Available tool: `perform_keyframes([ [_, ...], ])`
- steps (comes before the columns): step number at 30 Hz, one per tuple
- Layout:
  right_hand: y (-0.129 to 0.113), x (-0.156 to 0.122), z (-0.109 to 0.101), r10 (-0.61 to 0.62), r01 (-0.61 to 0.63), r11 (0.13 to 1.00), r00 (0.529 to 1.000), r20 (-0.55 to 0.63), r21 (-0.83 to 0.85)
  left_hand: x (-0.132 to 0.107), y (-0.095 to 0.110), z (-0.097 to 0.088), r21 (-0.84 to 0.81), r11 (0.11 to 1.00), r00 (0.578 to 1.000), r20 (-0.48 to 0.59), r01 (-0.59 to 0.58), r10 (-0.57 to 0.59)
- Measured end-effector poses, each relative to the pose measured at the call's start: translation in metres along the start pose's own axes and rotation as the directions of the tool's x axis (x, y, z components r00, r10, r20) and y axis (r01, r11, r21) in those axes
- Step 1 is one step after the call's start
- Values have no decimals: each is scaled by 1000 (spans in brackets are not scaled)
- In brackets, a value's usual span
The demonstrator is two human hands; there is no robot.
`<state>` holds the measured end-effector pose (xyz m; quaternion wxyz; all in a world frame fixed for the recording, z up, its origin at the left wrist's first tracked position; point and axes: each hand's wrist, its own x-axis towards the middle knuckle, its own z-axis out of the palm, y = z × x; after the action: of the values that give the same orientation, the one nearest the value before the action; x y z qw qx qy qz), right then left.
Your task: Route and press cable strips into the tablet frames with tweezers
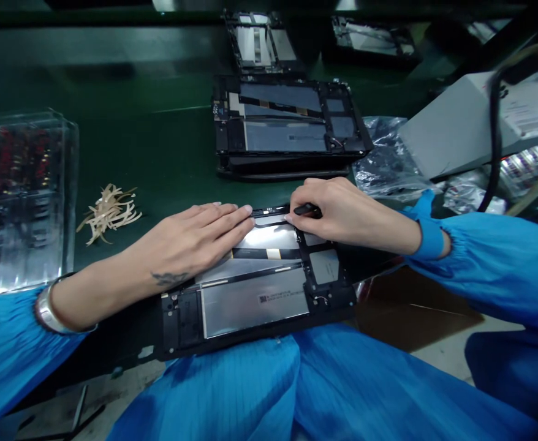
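An opened tablet [255, 300] with silver battery packs and a black frame lies at the near edge of the green bench. My left hand [204, 236] rests flat over its upper left part, fingers stretched out and side by side, hiding what is below. At the tablet's far edge, my right hand [322, 208] is closed around a slim black tool [308, 211]. The tool's tip is hidden by the fingers, so its exact kind does not show. A flat ribbon cable [273, 253] crosses the tablet between the hands.
Behind lies a stack of opened tablets [282, 131], with another opened unit [260, 43] farther back. To the left are a heap of thin beige strips [110, 213] and a clear plastic tray [18, 202] of small parts. A white box [462, 122] and plastic bags [388, 162] are at right.
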<state>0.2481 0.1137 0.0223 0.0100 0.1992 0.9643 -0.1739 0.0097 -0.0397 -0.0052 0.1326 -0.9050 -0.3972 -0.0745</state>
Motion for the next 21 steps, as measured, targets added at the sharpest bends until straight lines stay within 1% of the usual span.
perform_keyframes([
  [3, -1, -1, -1, 7, -7, 1000, 1000, 10, 3, 1, 2, -1, 28, 999, 1000, 2, -28, 28],
  [6, -2, -2, -1, 14, -15, 1000, 1000, 21, 6, 4, 3, -2, 41, 999, 1000, 14, -16, 15],
  [8, -3, -2, 0, 18, -18, 1000, 1000, 19, 1, 8, 4, -4, 59, 998, 999, 51, 1, -4],
  [12, 0, 1, 3, 21, -21, 1000, 1000, 10, -9, 19, 2, -6, 83, 996, 984, 171, 32, -46],
  [14, 3, 1, 2, 1, -1, 1000, 1000, -7, -8, 27, 3, -6, 82, 994, 976, 203, 67, -82],
  [15, 4, -1, 1, -24, 24, 1000, 998, -52, -10, 32, 4, -6, 77, 994, 972, 219, 76, -91],
  [16, 2, -5, 0, -53, 52, 999, 989, -135, -11, 36, 5, -7, 76, 994, 967, 237, 80, -96],
  [17, -2, -12, -1, -79, 82, 997, 964, -254, 0, 41, 7, -8, 76, 994, 961, 259, 79, -96],
  [18, -8, -20, 0, -94, 117, 992, 918, -385, 37, 46, 9, -9, 79, 994, 954, 286, 74, -94],
  [20, -30, -40, 7, -89, 247, 950, 797, -597, 189, 52, 10, -11, 77, 995, 940, 330, 70, -91],
  [21, -44, -50, 15, -68, 333, 890, 772, -632, 311, 54, 9, -10, 59, 995, 936, 339, 80, -95],
])
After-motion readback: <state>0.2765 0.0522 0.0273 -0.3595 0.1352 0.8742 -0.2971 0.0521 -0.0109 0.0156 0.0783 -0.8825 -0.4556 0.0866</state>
